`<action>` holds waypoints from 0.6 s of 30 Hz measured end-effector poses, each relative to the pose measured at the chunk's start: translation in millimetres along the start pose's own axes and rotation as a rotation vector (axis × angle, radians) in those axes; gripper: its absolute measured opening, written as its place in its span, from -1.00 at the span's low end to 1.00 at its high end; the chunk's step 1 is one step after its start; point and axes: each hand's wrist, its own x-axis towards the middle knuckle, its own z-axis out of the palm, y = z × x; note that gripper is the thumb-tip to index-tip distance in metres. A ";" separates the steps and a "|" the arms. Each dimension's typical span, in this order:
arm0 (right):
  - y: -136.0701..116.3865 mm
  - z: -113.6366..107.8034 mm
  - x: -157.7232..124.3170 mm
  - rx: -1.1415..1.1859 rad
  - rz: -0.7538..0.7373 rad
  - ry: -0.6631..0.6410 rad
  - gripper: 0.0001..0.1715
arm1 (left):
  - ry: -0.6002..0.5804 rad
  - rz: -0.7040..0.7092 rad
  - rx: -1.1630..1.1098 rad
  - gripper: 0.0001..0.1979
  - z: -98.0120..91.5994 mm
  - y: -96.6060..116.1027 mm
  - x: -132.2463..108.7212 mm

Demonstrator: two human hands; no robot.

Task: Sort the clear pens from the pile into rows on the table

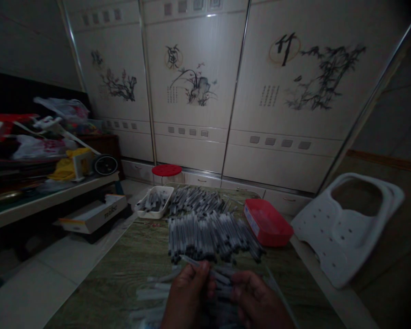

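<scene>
- Landmark: a broad row of clear, dark-ended plastic pens [205, 233] across a wood-patterned counter [106, 283].
- Before the row, the left hand [189, 294] pinches one slim translucent pen [189, 261].
- Beside it, the right hand [255, 297] has curled fingers; cannot tell its grip.
- Right of the row: red rectangular plastic tray [276, 238].

Left hand [188, 292]: bare as far as visible; rounded thumb [202, 270].
Right hand [256, 297]: bare; fingers [244, 278] blurred, detail unclear.

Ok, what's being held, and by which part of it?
A pen, pinched around its middle by the left hand; whether the right hand grips its near end is unclear.
</scene>
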 end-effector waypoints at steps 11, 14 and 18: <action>8.9 -0.6 -0.3 -0.200 -0.071 0.047 -0.61 | -0.043 0.038 0.091 -0.57 -0.7 3.1 -2.6; 9.8 -2.4 -0.1 -0.194 -0.065 0.012 -0.58 | -0.067 0.015 0.084 -0.55 -1.8 0.6 -0.9; 12.0 -7.9 1.0 -0.214 -0.081 -0.004 -0.60 | -0.034 0.046 0.080 -0.58 -6.5 6.7 0.6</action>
